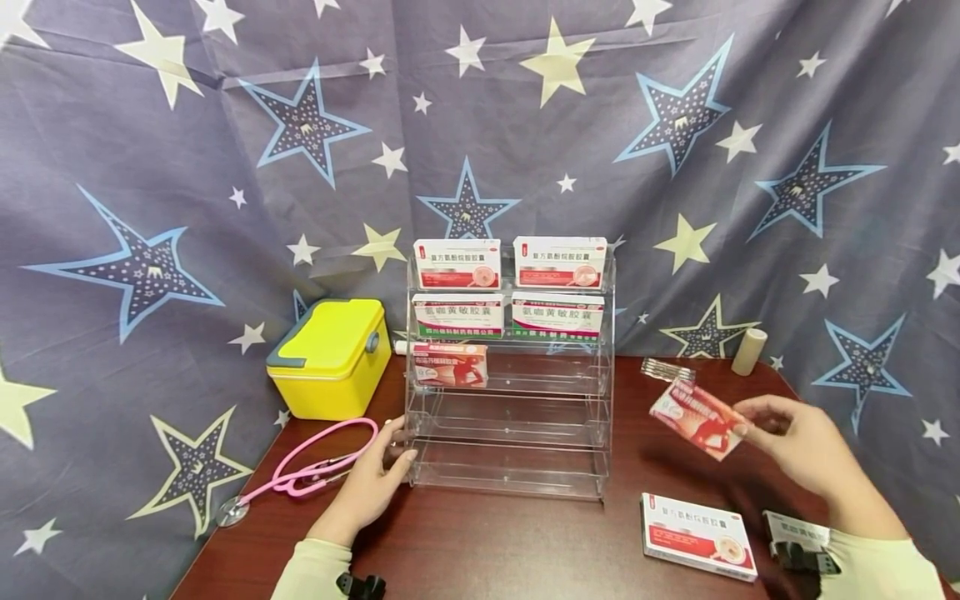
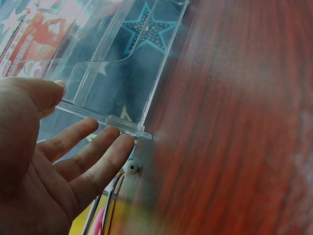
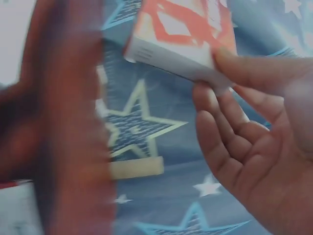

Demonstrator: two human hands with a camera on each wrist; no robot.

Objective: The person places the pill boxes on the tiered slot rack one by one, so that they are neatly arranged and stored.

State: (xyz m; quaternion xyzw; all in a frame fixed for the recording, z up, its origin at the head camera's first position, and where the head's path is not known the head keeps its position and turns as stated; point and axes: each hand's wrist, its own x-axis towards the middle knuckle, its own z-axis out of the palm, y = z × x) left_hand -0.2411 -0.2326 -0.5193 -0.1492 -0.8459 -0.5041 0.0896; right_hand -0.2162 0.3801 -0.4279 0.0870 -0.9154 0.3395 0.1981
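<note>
A red-and-white medicine box [image 1: 697, 418] is pinched at one end between the thumb and fingers of my right hand [image 1: 795, 442], raised above the table right of the rack. The right wrist view shows that box [image 3: 183, 29] tilted, with the fingertips beneath its edge. My left hand [image 1: 371, 479] is at the lower left side of the clear tiered display rack [image 1: 510, 479], fingers extended and loosely bent against its edge. A matching red box [image 1: 450, 367] stands on the rack's third tier, left side. White-and-red boxes [image 1: 457, 265] fill the top tier, with white-and-green boxes [image 1: 459, 317] below.
A white-and-red box [image 1: 697, 537] and a partly hidden smaller box [image 1: 797, 531] lie at the front right. Blister packs [image 1: 667, 371] and a beige cylinder [image 1: 748, 352] sit at the back right. Left of the rack are a yellow case [image 1: 326, 358] and a pink stethoscope [image 1: 307, 479].
</note>
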